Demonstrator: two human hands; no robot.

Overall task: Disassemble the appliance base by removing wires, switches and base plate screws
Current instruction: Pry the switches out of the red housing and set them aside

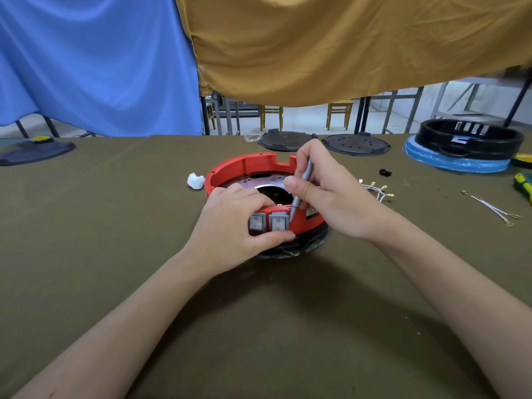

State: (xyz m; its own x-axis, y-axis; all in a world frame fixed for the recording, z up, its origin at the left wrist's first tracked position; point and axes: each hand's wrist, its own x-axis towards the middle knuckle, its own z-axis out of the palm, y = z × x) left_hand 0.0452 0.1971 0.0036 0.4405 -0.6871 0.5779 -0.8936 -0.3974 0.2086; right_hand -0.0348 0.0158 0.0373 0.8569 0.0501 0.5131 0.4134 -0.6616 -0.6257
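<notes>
So the red appliance base (247, 171) sits mid-table, switches facing near. Left hand (233, 223) wraps the near rim, thumb under the right grey switch (278, 223), probably to brace it and catch it as it pops. Right hand (319, 191) pinches a thin grey tool (300, 191) pen-style, tip wedged at that switch's right edge. Pulled wires (377, 191) lie off right, out of the way.
</notes>
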